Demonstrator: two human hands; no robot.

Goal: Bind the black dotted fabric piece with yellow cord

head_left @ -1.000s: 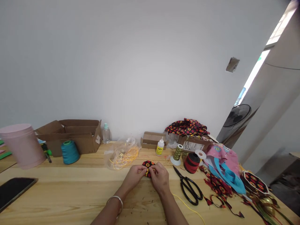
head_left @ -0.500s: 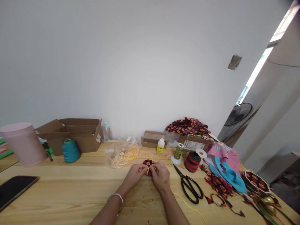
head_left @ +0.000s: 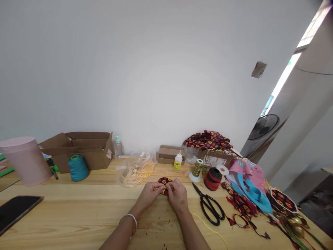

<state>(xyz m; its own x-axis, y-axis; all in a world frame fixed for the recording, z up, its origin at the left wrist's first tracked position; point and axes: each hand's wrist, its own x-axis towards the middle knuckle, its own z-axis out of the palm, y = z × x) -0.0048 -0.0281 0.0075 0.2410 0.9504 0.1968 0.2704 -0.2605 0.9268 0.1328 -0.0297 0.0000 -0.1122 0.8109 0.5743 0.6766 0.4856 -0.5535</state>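
A small round piece of black fabric with red and yellow print point(head_left: 164, 180) sits between my two hands above the wooden table. Yellow cord point(head_left: 164, 188) crosses its face. My left hand point(head_left: 150, 194) pinches this cord from the left, thumb against forefinger. From the right, my right hand point(head_left: 178, 196) pinches the cord close to the fabric; its other fingers are curled. The fingers partly cover the fabric's lower edge. A length of yellow cord point(head_left: 208, 227) trails over the table beyond my right wrist.
Black scissors point(head_left: 211, 208) lie right of my right hand. Behind stand a glue bottle point(head_left: 177, 163), a green thread spool point(head_left: 197, 168) and a red-black reel point(head_left: 213, 179). Fabric scraps point(head_left: 241, 204) lie right. Leftward are a bag of yellow cord point(head_left: 139, 173), teal thread cone point(head_left: 78, 168) and phone point(head_left: 18, 210).
My hands stay almost in place, still pinching the cord at the fabric. The whole view has shifted very slightly.
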